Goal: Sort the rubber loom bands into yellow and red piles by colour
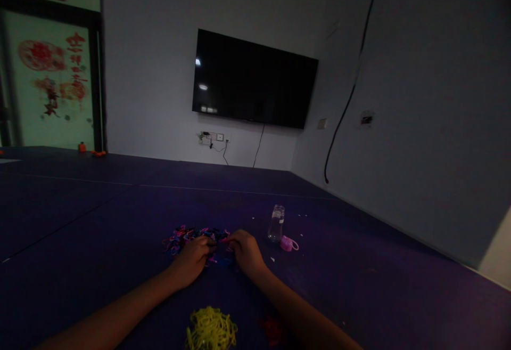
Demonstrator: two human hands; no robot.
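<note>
A pile of mixed pink, blue and dark rubber bands (179, 239) lies on the purple surface in front of me. At the pile's right side, my left hand (191, 259) rests with its fingers curled together; what they hold, if anything, is too dark to make out. My right hand (248, 254) pinches what looks like a pinkish-red rubber band at the pile's right end, its fingertips close to those of the left. Closer to me sits a heap of yellow rubber bands (211, 330). A dim red heap (272, 330) lies beside my right forearm.
Right of my hands stands a clear bottle (276, 225), uncapped, with a pink looped lid (286, 243) next to it. Small white scraps are scattered around them. A television (255, 81) hangs on the far wall, and a black cable (346, 107) runs down the right wall.
</note>
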